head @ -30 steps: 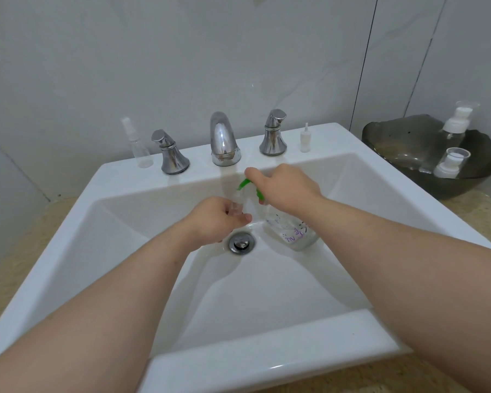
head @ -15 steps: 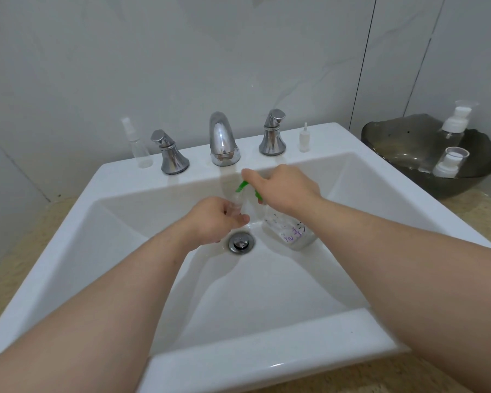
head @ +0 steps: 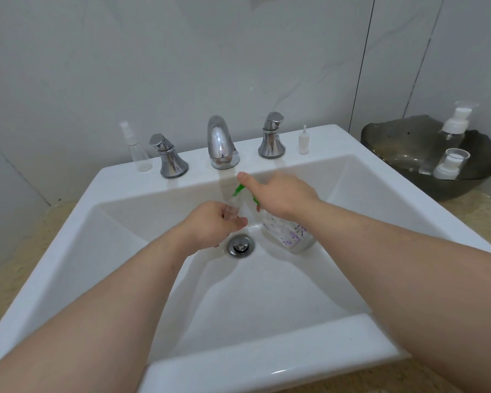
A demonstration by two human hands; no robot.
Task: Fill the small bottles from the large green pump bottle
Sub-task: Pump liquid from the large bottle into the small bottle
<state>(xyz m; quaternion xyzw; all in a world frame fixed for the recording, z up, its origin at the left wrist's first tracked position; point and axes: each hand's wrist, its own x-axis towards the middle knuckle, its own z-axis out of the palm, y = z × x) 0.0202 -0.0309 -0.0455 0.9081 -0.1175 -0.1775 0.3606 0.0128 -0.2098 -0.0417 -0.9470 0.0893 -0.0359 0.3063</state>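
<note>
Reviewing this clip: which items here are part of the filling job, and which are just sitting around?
In use: left hand holding the small clear bottle at the green nozzle; right hand atop the large pump bottle, standing in the sink.
Lying about: spray bottle and dropper bottle on the ledge; tall pump bottle and short capped bottle in the dark bowl; faucet.

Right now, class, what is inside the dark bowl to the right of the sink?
Inside the dark bowl stand two clear, white-topped bottles: a tall bottle behind and a short bottle in front. The bowl's near wall covers the short bottle's lower body.
</note>
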